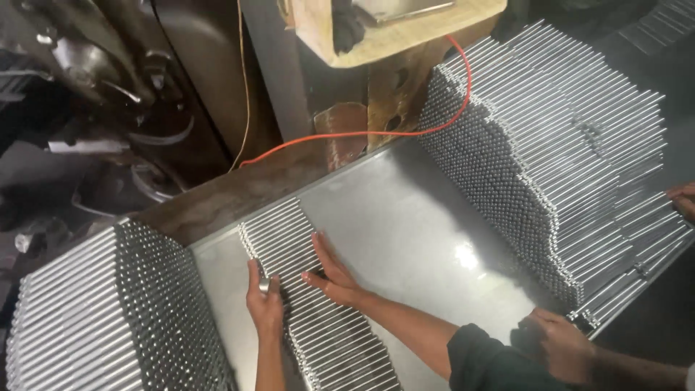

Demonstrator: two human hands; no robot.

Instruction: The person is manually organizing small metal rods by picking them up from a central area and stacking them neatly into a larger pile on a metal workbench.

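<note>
Levelling metal rods (318, 318) with hands (297, 286)

A dim workshop: dark machinery (108, 87), a wooden block (391, 32) and an orange cable (347, 135) behind.

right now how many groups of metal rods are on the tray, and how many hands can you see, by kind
Tall stacks of metal rods: 2, the left stack and the right stack
Flat row of rods on the tray: 1
Person's own hands on the flat row: 2, left hand, right hand
Other people's hands near the right stack: 2
Total: 7
</note>
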